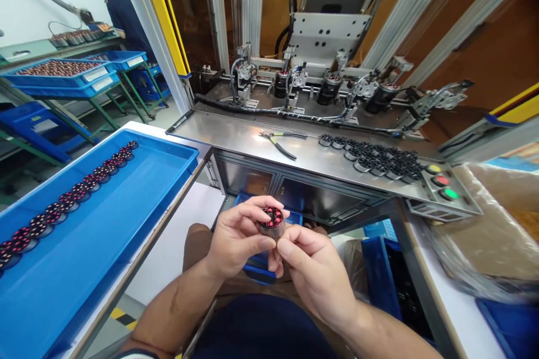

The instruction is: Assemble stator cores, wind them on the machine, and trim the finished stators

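Both my hands hold one small round motor stator (272,221) with red-copper windings and a metal ring, just above my lap. My left hand (239,238) wraps its fingers round the left side of the part. My right hand (314,269) pinches it from the right with thumb and forefinger. On my left a blue tray (96,235) carries a row of several similar wound stators (69,197) along its far edge. Several dark stators (379,158) lie grouped on the steel machine shelf (244,137) ahead.
Pliers (280,143) lie on the steel shelf. Yellow, red and green buttons (441,180) sit at its right end. Fixtures with cables (328,87) stand behind. A plastic-lined carton (501,224) is at right. A person (126,19) stands far left beside blue trays (63,76).
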{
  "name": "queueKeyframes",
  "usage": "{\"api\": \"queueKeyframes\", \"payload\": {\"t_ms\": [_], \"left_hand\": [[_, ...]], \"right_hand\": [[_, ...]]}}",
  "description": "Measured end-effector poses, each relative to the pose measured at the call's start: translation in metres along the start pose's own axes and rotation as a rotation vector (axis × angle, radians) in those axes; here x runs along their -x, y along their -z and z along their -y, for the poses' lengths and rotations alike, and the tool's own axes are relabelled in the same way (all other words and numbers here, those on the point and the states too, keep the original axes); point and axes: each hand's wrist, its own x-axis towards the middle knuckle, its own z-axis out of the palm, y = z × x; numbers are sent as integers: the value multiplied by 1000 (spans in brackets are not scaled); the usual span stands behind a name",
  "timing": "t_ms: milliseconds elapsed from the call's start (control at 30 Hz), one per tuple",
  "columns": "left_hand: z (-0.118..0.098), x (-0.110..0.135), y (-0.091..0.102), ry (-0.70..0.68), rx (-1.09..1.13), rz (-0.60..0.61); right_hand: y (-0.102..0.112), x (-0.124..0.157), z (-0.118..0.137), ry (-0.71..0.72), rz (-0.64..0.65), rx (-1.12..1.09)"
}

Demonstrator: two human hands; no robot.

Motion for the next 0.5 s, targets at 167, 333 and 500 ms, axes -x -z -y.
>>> {"api": "queueKeyframes", "payload": {"t_ms": [167,333,500], "left_hand": [[-3,-2,2,-17,-10,24],[-6,-7,1,-87,-141,124],[-12,-6,9,-91,-405,79]], "right_hand": [[4,-3,1,-3,55,-114],[4,-9,0,31,238,-179],[14,-11,-3,132,188,-29]]}}
